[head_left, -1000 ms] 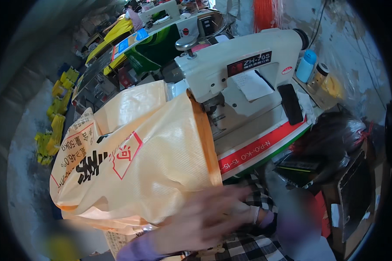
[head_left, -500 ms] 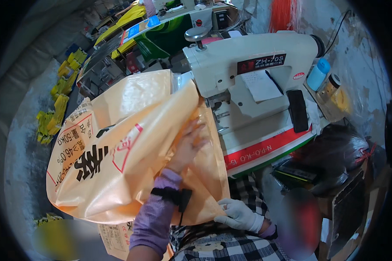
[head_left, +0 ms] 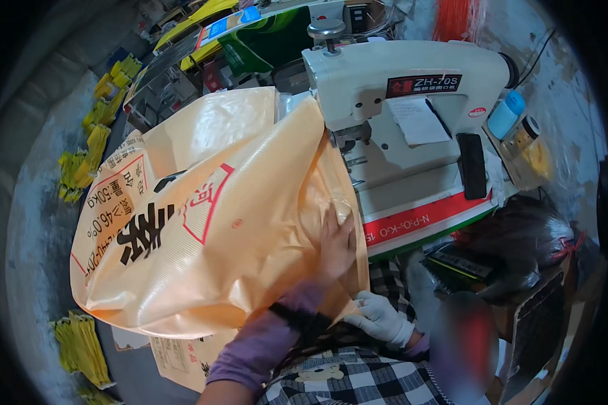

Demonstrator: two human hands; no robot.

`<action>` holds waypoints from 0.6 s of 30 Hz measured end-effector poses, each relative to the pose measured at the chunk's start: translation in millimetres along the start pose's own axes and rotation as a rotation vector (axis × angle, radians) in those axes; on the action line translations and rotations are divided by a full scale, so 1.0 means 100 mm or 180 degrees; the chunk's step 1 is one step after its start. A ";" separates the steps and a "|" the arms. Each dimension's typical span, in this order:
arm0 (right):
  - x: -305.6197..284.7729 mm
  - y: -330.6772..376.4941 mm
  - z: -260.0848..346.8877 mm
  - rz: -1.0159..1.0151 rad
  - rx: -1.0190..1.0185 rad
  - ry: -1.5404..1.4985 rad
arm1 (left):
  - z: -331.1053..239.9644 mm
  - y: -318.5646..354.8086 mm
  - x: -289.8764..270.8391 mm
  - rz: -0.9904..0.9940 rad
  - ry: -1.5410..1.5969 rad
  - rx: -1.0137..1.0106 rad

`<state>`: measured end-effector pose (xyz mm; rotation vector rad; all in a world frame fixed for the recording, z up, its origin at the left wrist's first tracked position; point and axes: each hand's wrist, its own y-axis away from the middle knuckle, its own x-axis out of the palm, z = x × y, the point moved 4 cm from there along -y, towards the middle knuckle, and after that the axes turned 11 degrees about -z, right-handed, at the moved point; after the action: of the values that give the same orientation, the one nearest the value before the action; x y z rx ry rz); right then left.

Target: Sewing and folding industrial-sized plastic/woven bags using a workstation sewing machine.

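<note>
A large peach woven sack [head_left: 250, 236], printed in black and red, spreads from the left up to a white sewing machine [head_left: 412, 71]. Its right edge runs beside the machine's needle area. My bare left hand [head_left: 338, 244] lies against the sack near that edge, fingers stretched along the material and touching what looks like a clear inner film. My right hand [head_left: 383, 318], in a white glove, pinches the near corner of the sack between thumb and fingers. Part of the sack's lower side is hidden under my left forearm.
A black phone [head_left: 473, 166] and a paper with a pen [head_left: 419, 121] lie on the machine. Beyond stand a blue bottle [head_left: 507, 113] and a jar [head_left: 522, 135]. Yellow bundles [head_left: 81, 347] sit at left. A dark plastic bag [head_left: 523, 233] is at right.
My left hand has moved right and nearer along the sack, toward its edge. The sack's top fold has smoothed out. My right hand still holds the corner. The view has shifted a little.
</note>
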<state>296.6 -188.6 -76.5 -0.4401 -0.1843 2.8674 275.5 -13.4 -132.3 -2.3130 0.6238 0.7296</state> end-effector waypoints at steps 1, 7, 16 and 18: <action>-0.04 0.07 -0.12 -0.0114 0.0183 -0.0232 | -0.11 0.25 -0.07 0.0421 0.0183 -0.0018; -0.11 -0.15 -0.60 -0.0526 0.0666 -0.0665 | -0.92 0.74 -1.91 0.1162 0.0209 0.0947; -0.03 -0.83 -0.43 -0.0710 0.0061 -0.0040 | 0.66 0.35 -3.97 -0.0204 -0.3661 0.0318; 0.13 -0.66 -0.33 -0.1387 -0.0102 -0.0274 | 0.95 0.29 -4.24 -0.0243 -0.3384 0.0206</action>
<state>309.1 -118.9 -100.8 -0.2447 -0.3006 2.4580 -84.9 133.4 62.4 -1.5340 0.0538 1.6589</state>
